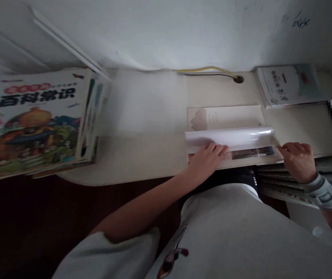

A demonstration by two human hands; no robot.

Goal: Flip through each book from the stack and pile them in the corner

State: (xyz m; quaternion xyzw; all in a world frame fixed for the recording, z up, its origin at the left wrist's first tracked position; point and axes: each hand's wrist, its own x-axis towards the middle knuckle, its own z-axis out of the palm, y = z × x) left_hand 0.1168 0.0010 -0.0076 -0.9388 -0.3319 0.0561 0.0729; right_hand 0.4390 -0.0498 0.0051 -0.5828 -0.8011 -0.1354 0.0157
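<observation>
An open booklet (226,116) lies on the pale desk (142,155) near its front edge. One glossy white page (230,137) curls up in a roll across it. My left hand (208,157) rests flat on the lower left of the booklet, fingers stretched toward the rolled page. My right hand (298,157), with a grey band on the wrist, has bent fingers pressing the booklet's lower right corner beside a strip of printed pictures (251,152).
A stack of colourful picture books (32,120) fills the desk's left side. Another book (288,85) lies at the back right. A yellow cable (209,70) runs into a desk hole (238,79). The wall is close behind.
</observation>
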